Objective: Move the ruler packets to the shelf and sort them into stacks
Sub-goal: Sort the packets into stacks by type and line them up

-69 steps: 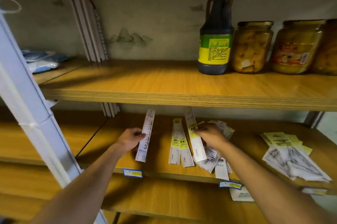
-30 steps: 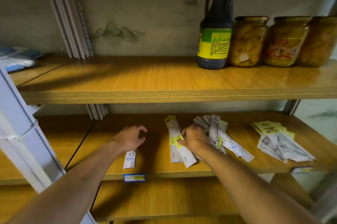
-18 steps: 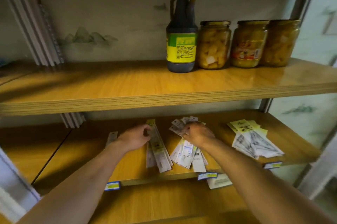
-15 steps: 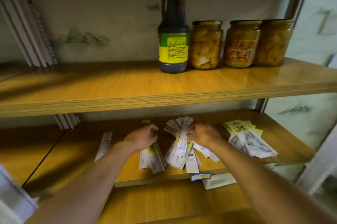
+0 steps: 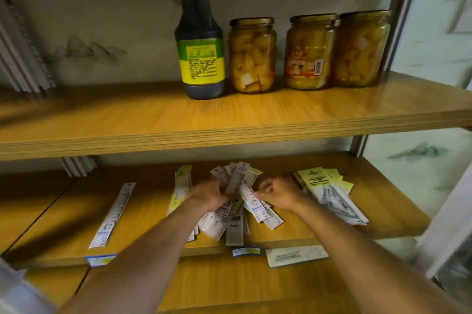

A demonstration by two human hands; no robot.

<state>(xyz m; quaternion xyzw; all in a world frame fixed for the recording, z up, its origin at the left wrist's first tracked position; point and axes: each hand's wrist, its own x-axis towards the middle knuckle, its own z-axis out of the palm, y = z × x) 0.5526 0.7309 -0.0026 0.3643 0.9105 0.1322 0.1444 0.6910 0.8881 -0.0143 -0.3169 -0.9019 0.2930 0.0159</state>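
A loose heap of ruler packets (image 5: pixel 229 214) lies in the middle of the lower wooden shelf (image 5: pixel 306 234). My left hand (image 5: pixel 207 193) is in the heap, fingers curled round a grey ruler packet (image 5: pixel 236 182) that stands up out of it. My right hand (image 5: pixel 278 193) pinches the end of a white ruler packet (image 5: pixel 258 207) lying to the right. One single ruler packet (image 5: pixel 113 215) lies alone at the left. A small stack with yellow labels (image 5: pixel 180 191) lies beside my left wrist. Wider yellow and white packets (image 5: pixel 329 193) are stacked at the right.
The upper shelf (image 5: pixel 178 119) holds a dark sauce bottle (image 5: pixel 200 42) and three glass jars (image 5: pixel 307 50). Price tags (image 5: pixel 245 251) hang on the lower shelf's front edge. A metal upright (image 5: pixel 398 14) stands at the right, a white frame post (image 5: pixel 449 221) nearer me.
My left hand let go of the single ruler packet at the left and moved right into the heap. Both hands now hold packets there. The camera has turned to the right.
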